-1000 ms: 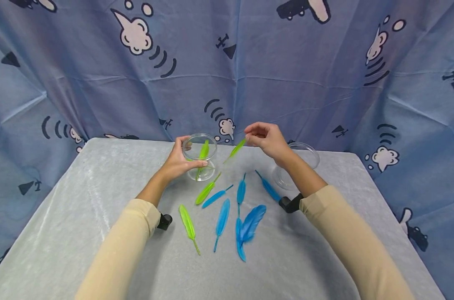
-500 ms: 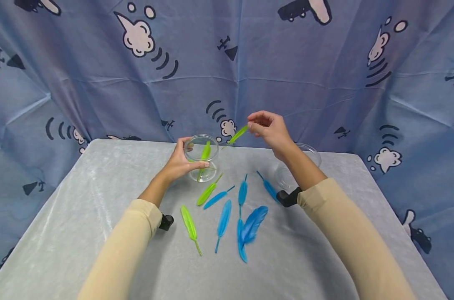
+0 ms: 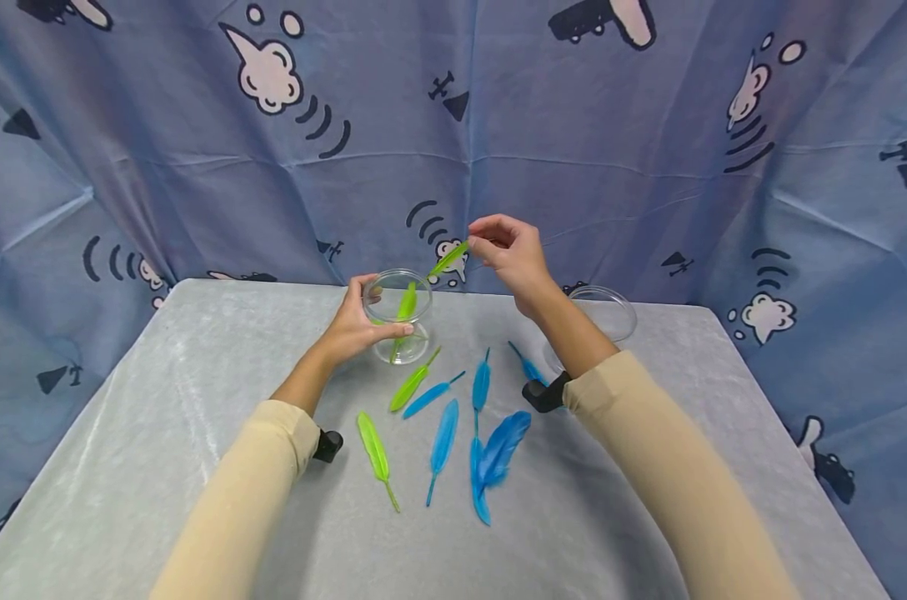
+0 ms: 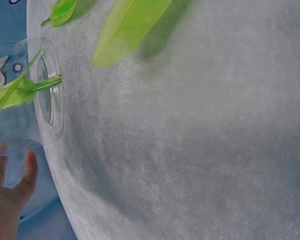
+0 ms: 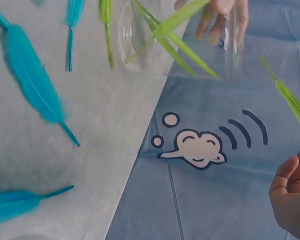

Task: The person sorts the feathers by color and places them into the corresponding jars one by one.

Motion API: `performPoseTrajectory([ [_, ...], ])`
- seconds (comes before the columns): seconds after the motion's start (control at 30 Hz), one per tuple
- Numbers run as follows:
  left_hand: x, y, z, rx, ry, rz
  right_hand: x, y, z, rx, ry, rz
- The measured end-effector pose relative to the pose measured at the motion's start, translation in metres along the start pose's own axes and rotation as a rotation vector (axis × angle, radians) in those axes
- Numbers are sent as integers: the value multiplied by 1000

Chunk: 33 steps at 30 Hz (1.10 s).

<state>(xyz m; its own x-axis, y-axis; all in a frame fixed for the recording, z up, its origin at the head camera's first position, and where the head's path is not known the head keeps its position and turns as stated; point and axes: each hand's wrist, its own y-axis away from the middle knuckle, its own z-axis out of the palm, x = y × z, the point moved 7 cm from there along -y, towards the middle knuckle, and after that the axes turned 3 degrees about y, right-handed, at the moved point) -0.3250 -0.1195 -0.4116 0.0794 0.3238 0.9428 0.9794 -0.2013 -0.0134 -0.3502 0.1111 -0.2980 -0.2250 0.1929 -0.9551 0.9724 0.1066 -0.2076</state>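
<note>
My left hand (image 3: 354, 323) grips a clear plastic jar (image 3: 398, 310) around its side, near the back of the table. Inside the jar lean green feathers (image 4: 15, 95), crossing each other in the wrist views. Up and to the right of the jar's rim, my right hand (image 3: 515, 257) pinches a green feather (image 3: 449, 259) by one end. Its other end points down toward the jar's mouth, close to the rim. In the right wrist view this feather (image 5: 293, 104) stands apart from the jar (image 5: 235, 45), beyond my curled fingers (image 5: 285, 175).
Green feathers (image 3: 374, 448) lie at front left of the jar. Several blue feathers (image 3: 443, 437) are spread over the middle of the grey table (image 3: 221, 367). A second clear jar (image 3: 611, 308) stands behind my right forearm. A patterned blue curtain (image 3: 393, 108) hangs along the back edge.
My right hand rises with the green feather, then moves left, bringing the feather's lower end near the jar's rim. The left hand and jar stay nearly still.
</note>
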Motion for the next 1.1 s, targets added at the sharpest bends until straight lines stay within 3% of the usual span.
performPoseTrajectory([
  [0.7, 2, 1, -1, -4, 4, 1, 16, 7, 51, -153, 186, -71],
  [0.97, 36, 21, -1, -30, 29, -7, 20, 13, 66, -258, 224, -83],
  [1.1, 40, 23, -2, -32, 24, -16, 25, 16, 60, -269, 212, -62],
])
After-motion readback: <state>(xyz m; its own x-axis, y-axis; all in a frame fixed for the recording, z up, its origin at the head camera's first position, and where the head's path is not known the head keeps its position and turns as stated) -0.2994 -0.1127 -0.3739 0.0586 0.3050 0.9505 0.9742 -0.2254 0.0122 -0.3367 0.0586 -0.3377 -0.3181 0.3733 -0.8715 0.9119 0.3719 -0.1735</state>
